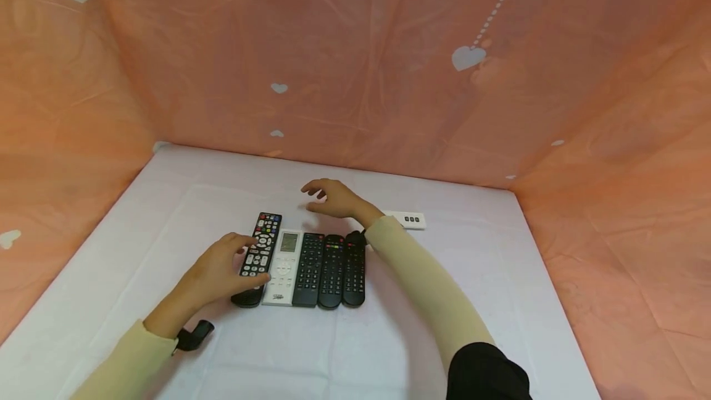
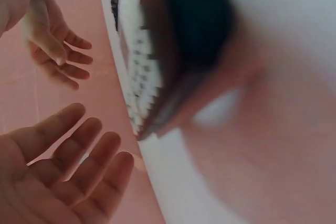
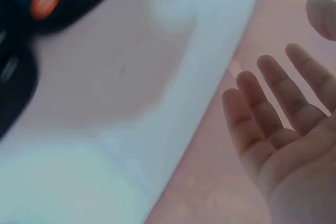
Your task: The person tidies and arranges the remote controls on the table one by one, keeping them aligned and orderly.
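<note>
Left hand (image 1: pixel 222 267), fingers relaxed, is laid against the black multicoloured-button plastic remote (image 1: pixel 258 258); right hand (image 1: pixel 333 197) is held spread above. Light, rigid, probably slick; best gripped along its long edges.

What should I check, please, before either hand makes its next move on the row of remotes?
1. Left hand free: ok, fingers relaxed, resting at the black remote with coloured buttons, gripping nothing.
2. Right hand free: ok, open and above the table behind the row, holding nothing.
3. Row tidy: ok, that remote, the white remote and three black remotes lie side by side, near ends roughly level.
4. Stray item: not ok, a small white remote lies apart, behind the right sleeve.
5. Table around the row: ok, bare cloth.
6. Whether the left fingers press the buttons: cannot tell.
</note>
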Motion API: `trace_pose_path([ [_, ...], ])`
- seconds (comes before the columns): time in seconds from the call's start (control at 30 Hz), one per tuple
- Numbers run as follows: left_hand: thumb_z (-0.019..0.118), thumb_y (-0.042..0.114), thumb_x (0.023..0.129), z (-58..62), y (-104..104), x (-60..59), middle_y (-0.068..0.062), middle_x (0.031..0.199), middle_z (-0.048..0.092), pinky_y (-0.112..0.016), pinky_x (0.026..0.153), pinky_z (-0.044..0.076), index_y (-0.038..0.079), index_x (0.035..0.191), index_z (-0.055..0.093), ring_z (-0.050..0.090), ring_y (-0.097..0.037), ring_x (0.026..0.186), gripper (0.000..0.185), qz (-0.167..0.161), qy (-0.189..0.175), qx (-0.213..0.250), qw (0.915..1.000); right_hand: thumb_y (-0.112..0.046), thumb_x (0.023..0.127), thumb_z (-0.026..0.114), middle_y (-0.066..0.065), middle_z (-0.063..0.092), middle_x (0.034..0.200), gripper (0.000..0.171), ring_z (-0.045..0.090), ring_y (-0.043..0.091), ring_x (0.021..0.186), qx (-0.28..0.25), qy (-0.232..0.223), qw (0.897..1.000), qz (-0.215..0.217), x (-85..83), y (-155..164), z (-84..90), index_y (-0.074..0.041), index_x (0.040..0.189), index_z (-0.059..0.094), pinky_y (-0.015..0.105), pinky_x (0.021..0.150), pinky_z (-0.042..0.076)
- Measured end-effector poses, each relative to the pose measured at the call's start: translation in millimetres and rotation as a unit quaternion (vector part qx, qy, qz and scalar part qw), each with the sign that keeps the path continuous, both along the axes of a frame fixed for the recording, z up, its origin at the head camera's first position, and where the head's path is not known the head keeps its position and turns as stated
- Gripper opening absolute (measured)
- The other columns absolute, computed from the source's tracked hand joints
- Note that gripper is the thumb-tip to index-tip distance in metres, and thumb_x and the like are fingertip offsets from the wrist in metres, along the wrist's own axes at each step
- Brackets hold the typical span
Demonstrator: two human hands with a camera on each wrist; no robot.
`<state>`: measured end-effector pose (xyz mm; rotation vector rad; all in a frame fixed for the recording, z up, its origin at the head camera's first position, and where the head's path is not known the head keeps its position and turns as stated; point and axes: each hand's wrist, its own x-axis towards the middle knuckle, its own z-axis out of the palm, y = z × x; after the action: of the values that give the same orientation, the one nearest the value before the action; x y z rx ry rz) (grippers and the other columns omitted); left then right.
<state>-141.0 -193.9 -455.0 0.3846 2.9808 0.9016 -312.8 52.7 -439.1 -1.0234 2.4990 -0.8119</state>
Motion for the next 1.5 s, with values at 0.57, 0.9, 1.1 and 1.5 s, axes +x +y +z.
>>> trace_pose_path([
  [0.57,0.077,0.050,0.074,17.0,21.6,-47.0,-0.012,0.129,0.057,-0.053,0.093,0.048,0.009,0.132,0.056,0.057,-0.032,0.116,0.074,-0.023,0.001,-0.004,0.9997,-0.023,0.090,0.065,0.013,0.058,0.132,0.044,0.058,0.035,0.117,0.004,0.033,0.996,-0.082,10.2,99.0,13.1,-0.007,0.131,0.057,0.046,0.095,0.049],
  [0.9,0.078,0.049,0.075,9.2,38.7,-67.2,-0.011,0.130,0.058,-0.053,0.090,0.049,0.013,0.135,0.054,0.057,-0.032,0.115,0.074,-0.038,-0.008,0.011,0.9992,-0.021,0.089,0.065,0.016,0.058,0.131,0.046,0.058,0.039,0.115,0.019,0.048,0.993,-0.106,21.7,146.8,9.0,-0.004,0.130,0.057,0.050,0.092,0.050],
  [1.1,0.076,0.050,0.076,9.9,52.3,-80.8,-0.008,0.131,0.057,-0.051,0.089,0.050,0.015,0.136,0.054,0.057,-0.030,0.116,0.072,-0.045,-0.037,0.024,0.9980,-0.017,0.088,0.066,0.017,0.058,0.130,0.045,0.058,0.041,0.114,0.014,0.048,0.990,-0.133,24.6,166.5,5.9,-0.002,0.130,0.057,0.048,0.089,0.053],
  [1.5,0.077,0.041,0.078,5.2,92.6,-119.8,-0.010,0.129,0.058,-0.046,0.089,0.052,0.012,0.134,0.055,0.057,-0.030,0.115,0.066,-0.080,-0.071,0.108,0.9884,-0.015,0.084,0.071,0.022,0.053,0.133,0.051,0.055,0.043,0.117,0.010,0.027,0.982,-0.188,26.4,191.1,-8.1,-0.004,0.131,0.056,0.046,0.087,0.054],
])
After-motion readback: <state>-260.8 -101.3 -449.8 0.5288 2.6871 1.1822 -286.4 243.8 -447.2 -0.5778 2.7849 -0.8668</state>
